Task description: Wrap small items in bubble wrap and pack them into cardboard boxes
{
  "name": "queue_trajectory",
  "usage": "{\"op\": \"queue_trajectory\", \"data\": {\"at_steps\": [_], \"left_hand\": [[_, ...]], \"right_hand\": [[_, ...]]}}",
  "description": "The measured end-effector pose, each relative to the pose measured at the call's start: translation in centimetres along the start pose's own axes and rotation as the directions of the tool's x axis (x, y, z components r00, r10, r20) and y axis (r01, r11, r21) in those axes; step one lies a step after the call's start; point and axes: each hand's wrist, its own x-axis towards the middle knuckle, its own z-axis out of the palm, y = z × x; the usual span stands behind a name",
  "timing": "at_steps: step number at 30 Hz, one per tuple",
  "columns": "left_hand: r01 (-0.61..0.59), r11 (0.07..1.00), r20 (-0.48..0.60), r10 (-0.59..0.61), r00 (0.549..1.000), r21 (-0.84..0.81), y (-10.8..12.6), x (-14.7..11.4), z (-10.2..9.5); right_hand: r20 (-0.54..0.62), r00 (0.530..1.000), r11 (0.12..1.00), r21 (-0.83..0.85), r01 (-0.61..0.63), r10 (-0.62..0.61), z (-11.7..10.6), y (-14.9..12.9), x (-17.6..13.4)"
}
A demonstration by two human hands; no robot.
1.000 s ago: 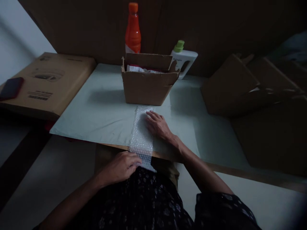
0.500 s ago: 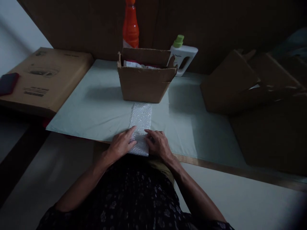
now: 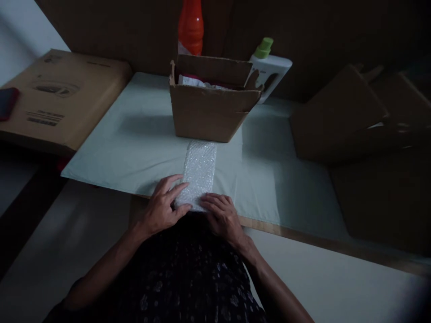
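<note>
A strip of bubble wrap (image 3: 200,168) lies on the pale green cloth, its near end at the table's front edge. My left hand (image 3: 164,204) holds its near left corner, with the fingers along the side and the thumb at the near edge. On the opposite corner is my right hand (image 3: 224,215), fingers bent over the top of the wrap and the thumb hidden below. Whether anything lies inside the wrap, I cannot tell.
Behind the wrap stands an open cardboard box (image 3: 212,112) with packets in it. An orange bottle (image 3: 191,29) and a white jug (image 3: 274,67) with a green cap are behind it. A flat carton (image 3: 63,96) lies left; open cartons (image 3: 340,116) stand right.
The near end of the bubble wrap is now folded up or drawn in, and looks shorter. My right hand has closed over its near edge; my left fingers have shifted along the side.
</note>
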Motion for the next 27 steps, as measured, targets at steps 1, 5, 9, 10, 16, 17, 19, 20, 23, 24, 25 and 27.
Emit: {"op": "queue_trajectory", "data": {"at_steps": [1,5,9,10,16,17,19,20,23,24,25,27], "left_hand": [[-0.041,0.999,0.008,0.041,0.999,-0.029,0.0,-0.4,-0.3],[-0.032,0.998,0.018,0.034,0.999,-0.057,-0.3,-0.7,0.2],[0.116,0.992,-0.017,-0.117,0.993,-0.052,-0.8,0.5,1.5],[0.141,0.989,-0.01,-0.142,0.99,-0.045,-0.9,0.8,1.8],[0.167,0.984,-0.049,-0.164,0.985,0.064,-0.9,1.8,1.9],[0.141,0.987,-0.076,-0.136,0.988,0.073,-0.8,1.6,1.8],[0.05,0.997,-0.093,-0.045,0.995,0.06,-0.5,1.1,1.4],[0.001,0.999,-0.083,0.002,0.997,0.035,-0.3,0.8,1.2],[-0.035,0.997,-0.035,0.032,0.999,-0.068,-0.1,0.2,0.8],[-0.007,0.996,-0.028,0.005,1.0,-0.087,-0.2,0.2,0.8],[0.027,0.995,-0.022,-0.03,0.999,-0.096,-0.3,0.4,0.9],[0.094,0.992,-0.016,-0.096,0.995,-0.08,-0.6,1.2,1.3]], "right_hand": [[-0.018,1.0,0.999,0.037,-0.025,0.026,0.1,0.1,0.2],[-0.087,0.975,0.972,0.141,-0.189,0.202,-0.3,0.0,0.4],[-0.231,0.945,0.973,0.072,-0.22,0.23,-0.8,-0.4,0.1],[-0.261,0.944,0.979,0.019,-0.203,0.201,-0.9,-0.4,0.1],[-0.072,0.995,0.977,-0.2,-0.078,0.065,-0.4,-0.1,1.2],[-0.055,0.995,0.978,-0.192,-0.086,0.077,-0.3,0.0,1.6],[-0.041,0.994,0.985,-0.134,-0.107,0.103,-0.5,0.1,2.1],[-0.03,0.993,0.989,-0.091,-0.115,0.113,-0.7,0.1,2.2],[0.014,0.99,0.989,0.028,-0.144,0.144,-1.6,-0.1,2.3],[0.012,0.987,0.986,0.041,-0.16,0.159,-1.8,-0.2,2.3],[-0.003,0.984,0.983,0.035,-0.178,0.178,-1.9,-0.3,2.2],[-0.06,0.979,0.981,-0.019,-0.195,0.194,-2.0,-0.3,2.0]]}}
